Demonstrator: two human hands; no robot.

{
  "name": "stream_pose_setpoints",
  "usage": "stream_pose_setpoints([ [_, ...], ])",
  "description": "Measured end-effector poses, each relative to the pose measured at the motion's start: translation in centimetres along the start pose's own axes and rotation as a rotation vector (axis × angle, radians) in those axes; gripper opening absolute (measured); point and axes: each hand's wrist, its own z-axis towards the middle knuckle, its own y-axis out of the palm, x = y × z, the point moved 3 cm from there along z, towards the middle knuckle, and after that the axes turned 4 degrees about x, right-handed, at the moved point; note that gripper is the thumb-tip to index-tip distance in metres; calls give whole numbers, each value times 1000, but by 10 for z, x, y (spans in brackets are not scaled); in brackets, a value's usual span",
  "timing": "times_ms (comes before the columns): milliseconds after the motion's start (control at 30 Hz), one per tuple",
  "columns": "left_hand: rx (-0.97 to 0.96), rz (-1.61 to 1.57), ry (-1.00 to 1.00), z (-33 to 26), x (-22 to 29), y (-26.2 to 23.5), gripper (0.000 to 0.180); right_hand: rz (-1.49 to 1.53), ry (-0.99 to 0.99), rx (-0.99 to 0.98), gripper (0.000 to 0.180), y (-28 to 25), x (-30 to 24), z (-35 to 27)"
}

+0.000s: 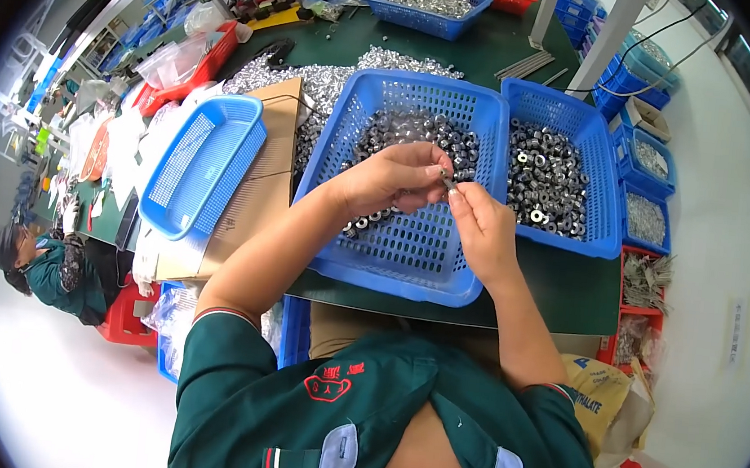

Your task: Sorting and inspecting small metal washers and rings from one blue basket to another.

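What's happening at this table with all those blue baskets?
A person in a green shirt holds both hands over a blue basket of small metal nuts. The left hand and right hand meet on a small metal part, pinched between the fingers. A second basket of nuts sits to the right, and an empty tilted basket to the left.

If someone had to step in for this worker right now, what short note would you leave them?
Left hand: fingers curled around a small metal part, over the middle blue basket.
Right hand: fingertips pinch the same small part from the other side.
Where things are: the middle basket holds dark metal nuts at its far end; the right blue basket beside it holds more. A loose heap of silvery parts lies on the green table behind. An empty blue basket leans on cardboard to the left.
Done or left: both baskets hold many pieces; how many are finished cannot be told.
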Motion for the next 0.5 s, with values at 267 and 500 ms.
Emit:
stream_pose_setpoints([
  [267,108,303,93,-3,3,-2,18,-150,6,-68,18,3,-5,2],
  [500,89,-8,-72,2,-7,-10,17,-358,-248,2,19,9,-10,0],
])
